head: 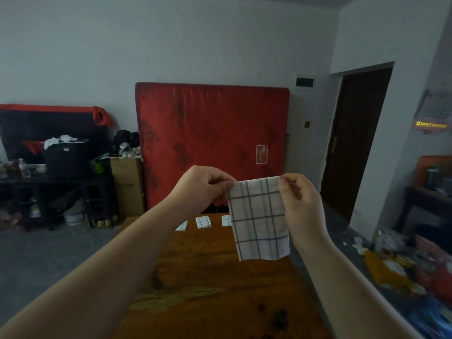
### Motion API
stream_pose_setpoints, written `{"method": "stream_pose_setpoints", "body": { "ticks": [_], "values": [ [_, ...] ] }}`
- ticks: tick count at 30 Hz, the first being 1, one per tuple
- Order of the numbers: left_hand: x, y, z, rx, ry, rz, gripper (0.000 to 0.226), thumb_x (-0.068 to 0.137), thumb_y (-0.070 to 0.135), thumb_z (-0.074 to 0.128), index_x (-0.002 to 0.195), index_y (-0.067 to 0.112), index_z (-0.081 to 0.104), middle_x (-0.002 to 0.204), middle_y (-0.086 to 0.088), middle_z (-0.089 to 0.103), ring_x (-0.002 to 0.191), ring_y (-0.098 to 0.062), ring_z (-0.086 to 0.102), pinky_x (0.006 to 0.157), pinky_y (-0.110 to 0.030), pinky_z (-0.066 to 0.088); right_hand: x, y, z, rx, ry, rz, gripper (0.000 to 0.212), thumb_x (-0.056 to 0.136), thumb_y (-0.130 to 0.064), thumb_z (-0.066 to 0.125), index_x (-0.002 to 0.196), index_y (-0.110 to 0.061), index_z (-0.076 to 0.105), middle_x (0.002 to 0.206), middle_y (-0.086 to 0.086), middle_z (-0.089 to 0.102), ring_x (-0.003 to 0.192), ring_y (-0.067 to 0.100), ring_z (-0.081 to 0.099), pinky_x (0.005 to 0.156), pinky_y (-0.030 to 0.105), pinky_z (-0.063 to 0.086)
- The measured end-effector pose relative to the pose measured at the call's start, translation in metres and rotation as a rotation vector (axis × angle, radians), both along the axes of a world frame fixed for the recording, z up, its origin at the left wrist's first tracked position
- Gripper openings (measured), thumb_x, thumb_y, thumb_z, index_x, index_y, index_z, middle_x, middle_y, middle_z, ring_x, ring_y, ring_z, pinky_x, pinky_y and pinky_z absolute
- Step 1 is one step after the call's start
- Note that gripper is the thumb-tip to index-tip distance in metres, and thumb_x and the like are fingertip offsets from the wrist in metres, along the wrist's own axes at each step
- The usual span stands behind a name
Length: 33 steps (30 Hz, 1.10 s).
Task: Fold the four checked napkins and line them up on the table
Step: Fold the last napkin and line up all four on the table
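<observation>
Checked napkin [259, 218] hangs aloft, seemingly doubled; three folded napkins [203, 221] lie rowed on table [208, 277].

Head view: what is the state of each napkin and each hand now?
Held napkin: hangs above the table, pinched at both top corners.
Left hand: pinches its top left corner.
Right hand: pinches its top right corner.
Three far napkins: folded, in a row on the table.

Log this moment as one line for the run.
held napkin: hangs above table | left hand: pinches its top left corner | right hand: pinches its top right corner | folded napkins: three, table's far end
</observation>
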<state>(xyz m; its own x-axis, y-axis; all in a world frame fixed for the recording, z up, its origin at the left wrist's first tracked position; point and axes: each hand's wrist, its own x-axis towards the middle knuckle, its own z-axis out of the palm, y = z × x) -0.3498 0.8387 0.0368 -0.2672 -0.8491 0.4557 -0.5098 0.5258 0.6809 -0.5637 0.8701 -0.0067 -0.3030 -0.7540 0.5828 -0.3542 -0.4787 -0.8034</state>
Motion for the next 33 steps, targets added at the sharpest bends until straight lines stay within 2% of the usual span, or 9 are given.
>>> {"method": "stream_pose_setpoints", "body": {
  "ticks": [2,6,10,12,16,20,24,29,33],
  "values": [
    [0.0,-0.002,0.001,0.017,-0.048,-0.004,0.013,0.098,0.026,0.065,0.095,0.03,0.078,0.078,0.009,0.076,0.067,-0.003,0.067,0.059,-0.012,0.052,-0.001,-0.001,0.001,0.002,0.001,0.005,0.014,0.104,-0.029,0.054,0.095,-0.034,0.062,0.088,-0.004,0.066,0.082,0.012,0.063,0.073,0.035,0.057],
    [-0.003,-0.006,0.003,0.032,-0.158,0.002,0.01,0.098,0.031,0.064,0.098,0.033,0.075,0.089,0.016,0.074,0.082,0.005,0.066,0.067,-0.012,0.049,-0.004,-0.002,0.001,0.032,-0.027,0.042,0.014,0.104,-0.027,0.054,0.094,-0.029,0.064,0.086,0.001,0.067,0.077,0.023,0.063,0.071,0.04,0.058],
    [-0.015,-0.005,0.008,0.024,-0.166,-0.053,0.014,0.094,0.04,0.068,0.106,0.035,0.073,0.096,0.018,0.072,0.086,0.005,0.066,0.073,-0.015,0.05,-0.004,-0.002,-0.002,0.062,-0.013,0.038,0.015,0.104,-0.027,0.055,0.091,-0.029,0.063,0.084,0.001,0.066,0.064,0.009,0.058,0.058,0.021,0.05],
    [-0.025,-0.002,0.01,0.02,-0.184,-0.079,0.02,0.091,0.046,0.07,0.108,0.035,0.074,0.098,0.018,0.073,0.089,0.004,0.066,0.075,-0.015,0.05,-0.002,-0.002,-0.003,0.078,-0.006,0.044,0.015,0.104,-0.028,0.056,0.091,-0.028,0.064,0.084,0.001,0.066,0.065,0.009,0.059,0.056,0.019,0.05],
    [-0.041,0.0,0.009,-0.025,-0.203,-0.075,0.017,0.093,0.043,0.069,0.103,0.032,0.076,0.093,0.018,0.073,0.086,0.005,0.065,0.07,-0.01,0.048,-0.001,0.0,-0.003,0.1,-0.022,0.07,0.014,0.104,-0.03,0.056,0.093,-0.028,0.065,0.086,-0.002,0.068,0.077,0.015,0.065,0.06,0.021,0.054],
    [-0.045,-0.004,0.004,-0.011,-0.133,-0.044,0.009,0.094,0.037,0.07,0.094,0.031,0.077,0.087,0.015,0.074,0.08,0.003,0.067,0.064,-0.01,0.05,-0.005,0.002,-0.003,0.129,-0.068,0.112,0.013,0.103,-0.033,0.057,0.097,-0.03,0.068,0.088,-0.007,0.072,0.079,0.008,0.069,0.068,0.026,0.06],
    [-0.046,-0.008,0.003,0.032,-0.09,-0.011,0.007,0.093,0.034,0.072,0.089,0.032,0.076,0.085,0.015,0.074,0.078,0.001,0.068,0.059,-0.009,0.049,-0.008,0.005,-0.007,0.183,-0.082,0.137,0.011,0.103,-0.031,0.058,0.099,-0.03,0.068,0.09,-0.009,0.072,0.08,0.001,0.069,0.064,0.02,0.055],
    [-0.049,-0.005,0.006,0.053,-0.15,-0.077,0.013,0.093,0.041,0.07,0.095,0.029,0.076,0.088,0.013,0.074,0.081,-0.001,0.068,0.062,-0.009,0.051,-0.008,0.008,-0.009,0.169,-0.033,0.092,0.01,0.102,-0.031,0.059,0.097,-0.03,0.068,0.089,-0.008,0.071,0.079,0.0,0.068,0.062,0.018,0.054],
    [-0.053,-0.003,0.006,0.002,-0.119,-0.1,0.015,0.092,0.044,0.071,0.098,0.031,0.076,0.088,0.015,0.073,0.081,0.007,0.064,0.063,-0.006,0.048,-0.002,0.01,-0.007,0.137,0.011,0.106,0.01,0.101,-0.033,0.062,0.095,-0.029,0.069,0.088,-0.008,0.072,0.079,0.002,0.069,0.066,0.019,0.058]
  ]
}}
